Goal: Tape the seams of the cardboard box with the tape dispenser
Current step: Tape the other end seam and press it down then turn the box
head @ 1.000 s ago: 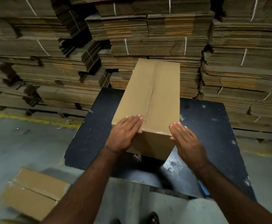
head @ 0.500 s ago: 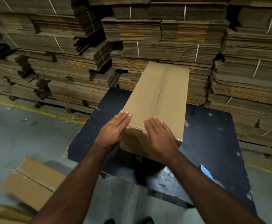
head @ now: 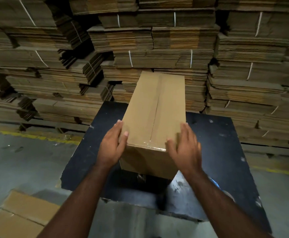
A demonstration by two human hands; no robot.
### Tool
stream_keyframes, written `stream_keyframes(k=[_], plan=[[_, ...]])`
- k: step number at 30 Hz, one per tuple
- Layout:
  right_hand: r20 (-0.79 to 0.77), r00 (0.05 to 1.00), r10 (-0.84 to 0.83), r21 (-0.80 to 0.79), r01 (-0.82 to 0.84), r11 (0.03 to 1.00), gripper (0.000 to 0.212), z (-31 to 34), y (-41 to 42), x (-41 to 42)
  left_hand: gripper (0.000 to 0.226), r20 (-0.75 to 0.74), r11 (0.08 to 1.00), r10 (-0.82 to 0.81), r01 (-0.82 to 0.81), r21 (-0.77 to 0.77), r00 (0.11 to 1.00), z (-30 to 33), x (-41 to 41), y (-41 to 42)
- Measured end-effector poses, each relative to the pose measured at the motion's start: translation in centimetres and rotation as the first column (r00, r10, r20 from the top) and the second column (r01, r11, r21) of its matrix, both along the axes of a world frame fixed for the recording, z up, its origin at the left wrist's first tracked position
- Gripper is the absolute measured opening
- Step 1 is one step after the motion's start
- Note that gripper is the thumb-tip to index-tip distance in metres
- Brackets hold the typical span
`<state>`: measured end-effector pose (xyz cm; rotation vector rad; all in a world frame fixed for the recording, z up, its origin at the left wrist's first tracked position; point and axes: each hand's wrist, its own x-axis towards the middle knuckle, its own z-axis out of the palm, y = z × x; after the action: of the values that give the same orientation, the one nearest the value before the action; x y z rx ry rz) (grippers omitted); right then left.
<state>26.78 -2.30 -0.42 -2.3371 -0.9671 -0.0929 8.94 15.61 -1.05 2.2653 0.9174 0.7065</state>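
on the black table [head: 217, 143] your box [head: 150, 109] looked taped along the top seam, other seams unseen; left hand [head: 112, 148] and right hand [head: 185, 148] sat at its sides, fingers straight.

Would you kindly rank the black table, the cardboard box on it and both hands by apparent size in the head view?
1. black table
2. cardboard box
3. left hand and right hand: alike, so unranked.

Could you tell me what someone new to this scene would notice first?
A long cardboard box lies in the middle on a black table, with the left hand and right hand at its near corners. Behind it, strapped stacks of flattened cardboard fill the background, and another box lies on the floor at lower left.
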Motion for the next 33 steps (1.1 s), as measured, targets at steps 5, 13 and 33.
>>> stream_keyframes(k=[5,13,33], plan=[[-0.57,0.804,-0.169,-0.083,0.148,0.985,0.059,0.6,1.6,4.8,0.055,-0.164,0.92,0.145,-0.194,-0.341,0.976,3.7,3.8,3.1],[-0.58,0.807,-0.114,0.043,0.17,0.984,0.059,-0.8,-3.0,-0.3,0.027,-0.215,0.886,0.025,-0.121,-0.447,0.976,3.4,-1.2,4.6],[-0.627,0.754,-0.196,0.224,0.415,0.882,0.033,0.8,-9.7,-3.7,0.026,0.008,0.856,-0.098,0.088,-0.509,0.995,2.0,-2.4,-5.1]])
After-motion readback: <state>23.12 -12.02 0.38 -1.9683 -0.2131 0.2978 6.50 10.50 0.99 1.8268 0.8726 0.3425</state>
